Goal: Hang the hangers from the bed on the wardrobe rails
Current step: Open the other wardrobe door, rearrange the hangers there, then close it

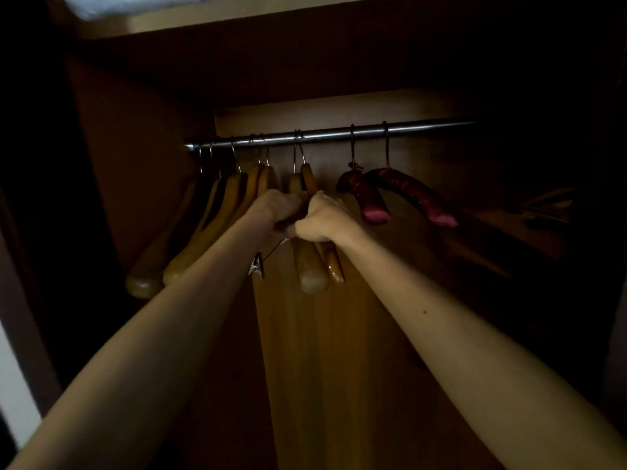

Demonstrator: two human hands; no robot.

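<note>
I see both hands at the frame's centre: my left hand [276,208] and right hand [319,220] each grip the wooden hangers [307,262] hooked on the rail [339,133]; padded hangers [407,195] hang at 3 o'clock.

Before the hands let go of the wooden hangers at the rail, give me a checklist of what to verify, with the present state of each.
1. Hooks of the two middle wooden hangers over the rail: ok.
2. Left hand gripping a hanger: cannot tell which one; fingers curled among them.
3. Right hand gripping the middle pair: ok.
4. Dangling metal clip free of neighbours: cannot tell.
5. Free rail between the pair and the dark red padded hangers: ok.
</note>
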